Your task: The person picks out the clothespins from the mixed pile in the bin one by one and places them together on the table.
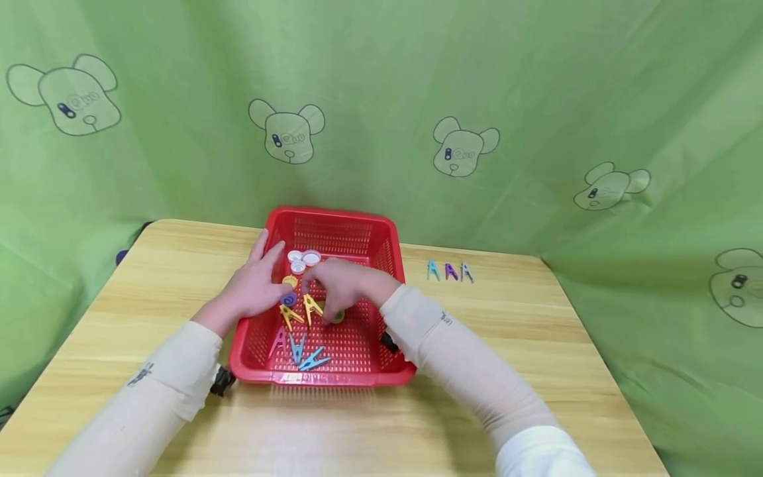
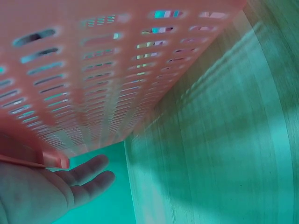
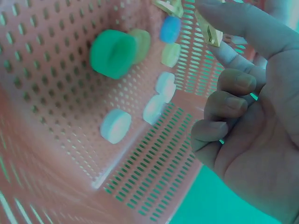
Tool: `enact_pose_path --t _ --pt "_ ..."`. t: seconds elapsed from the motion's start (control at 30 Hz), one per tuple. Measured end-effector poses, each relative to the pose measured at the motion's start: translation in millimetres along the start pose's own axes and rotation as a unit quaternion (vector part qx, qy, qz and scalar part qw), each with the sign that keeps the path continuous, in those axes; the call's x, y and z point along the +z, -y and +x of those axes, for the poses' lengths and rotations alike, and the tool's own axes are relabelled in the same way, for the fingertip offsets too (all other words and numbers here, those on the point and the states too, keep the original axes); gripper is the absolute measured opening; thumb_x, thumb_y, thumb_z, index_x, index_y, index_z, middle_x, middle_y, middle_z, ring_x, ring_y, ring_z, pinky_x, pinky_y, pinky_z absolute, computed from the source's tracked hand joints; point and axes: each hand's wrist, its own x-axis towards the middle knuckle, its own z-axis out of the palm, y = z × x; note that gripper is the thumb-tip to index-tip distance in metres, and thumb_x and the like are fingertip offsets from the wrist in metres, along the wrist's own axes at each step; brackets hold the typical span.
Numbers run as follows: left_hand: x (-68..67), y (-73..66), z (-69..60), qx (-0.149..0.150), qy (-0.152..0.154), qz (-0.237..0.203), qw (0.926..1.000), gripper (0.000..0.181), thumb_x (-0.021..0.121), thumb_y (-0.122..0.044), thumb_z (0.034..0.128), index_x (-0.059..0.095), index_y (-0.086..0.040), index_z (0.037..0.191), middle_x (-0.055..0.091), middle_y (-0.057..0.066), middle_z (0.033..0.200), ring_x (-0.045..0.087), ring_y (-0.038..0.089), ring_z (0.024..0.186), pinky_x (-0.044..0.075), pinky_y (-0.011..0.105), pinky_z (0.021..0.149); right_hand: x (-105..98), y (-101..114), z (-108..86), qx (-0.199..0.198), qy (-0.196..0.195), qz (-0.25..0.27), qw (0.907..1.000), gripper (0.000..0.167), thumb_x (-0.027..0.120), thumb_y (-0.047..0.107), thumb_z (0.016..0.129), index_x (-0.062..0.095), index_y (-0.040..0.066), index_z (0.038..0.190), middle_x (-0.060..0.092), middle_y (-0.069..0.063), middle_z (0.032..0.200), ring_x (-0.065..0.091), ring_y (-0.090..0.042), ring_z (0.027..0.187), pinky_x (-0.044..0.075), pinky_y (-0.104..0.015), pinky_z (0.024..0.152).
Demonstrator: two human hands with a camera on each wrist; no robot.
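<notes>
A red plastic basket (image 1: 322, 379) with slotted walls sits on the table. My left hand (image 1: 253, 285) lies at its left rim with fingers extended; the left wrist view shows two straight fingers past the rim. My right hand (image 1: 342, 285) reaches inside, pinching a yellow clothespin (image 3: 211, 33) between thumb and index finger. Beside it lies another yellow clothespin (image 1: 290, 317). A pink clothespin (image 1: 279, 339) and two blue clothespins (image 1: 314, 360) lie nearer the front. White bottle caps (image 1: 311, 258), a yellow cap (image 1: 290, 281), a blue cap (image 1: 289, 299) and a green cap (image 3: 112, 53) are also inside.
On the wooden table (image 1: 507, 331), right of the basket, a light blue clothespin (image 1: 433, 270), a purple clothespin (image 1: 451, 271) and a greyish clothespin (image 1: 466, 272) stand in a row. A green curtain (image 1: 381, 79) hangs behind and along the sides.
</notes>
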Motion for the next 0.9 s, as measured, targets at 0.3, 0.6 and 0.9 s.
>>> enact_pose_path --t 0.3,0.6,0.9 --pt "0.9 -1.5 -2.0 -0.005 0.006 -0.001 1.0000 0.088 0.067 -0.023 0.0910 0.015 -0.007 0.161 -0.020 0.005 0.164 0.041 0.055 0.129 0.058 0.054 0.078 -24 -5 -17.4 0.005 -0.035 -0.030 0.9989 0.051 0.093 0.023 0.069 0.065 0.021 0.112 0.063 0.003 0.106 0.054 -0.015 0.091 0.053 -0.026 0.071" --pt "-1.0 -4.2 -1.2 -0.009 0.005 -0.014 0.9999 0.088 0.068 -0.021 0.0910 0.015 -0.010 0.161 -0.018 0.003 0.165 0.041 0.052 0.130 0.060 0.051 0.073 -40 -24 -42.2 0.030 -0.069 -0.031 0.9966 0.052 0.093 0.025 0.070 0.065 0.021 0.113 0.064 -0.003 0.107 0.050 -0.019 0.095 0.053 -0.028 0.069" --pt "0.2 -1.5 -1.0 -0.007 0.004 -0.007 0.9999 0.088 0.067 -0.020 0.0910 0.015 -0.010 0.161 -0.018 0.004 0.165 0.040 0.054 0.130 0.059 0.052 0.075 -46 -51 -65.7 0.021 -0.082 -0.014 0.9963 0.050 0.093 0.018 0.066 0.066 0.016 0.108 0.062 -0.006 0.095 0.053 -0.021 0.086 0.051 -0.032 0.068"
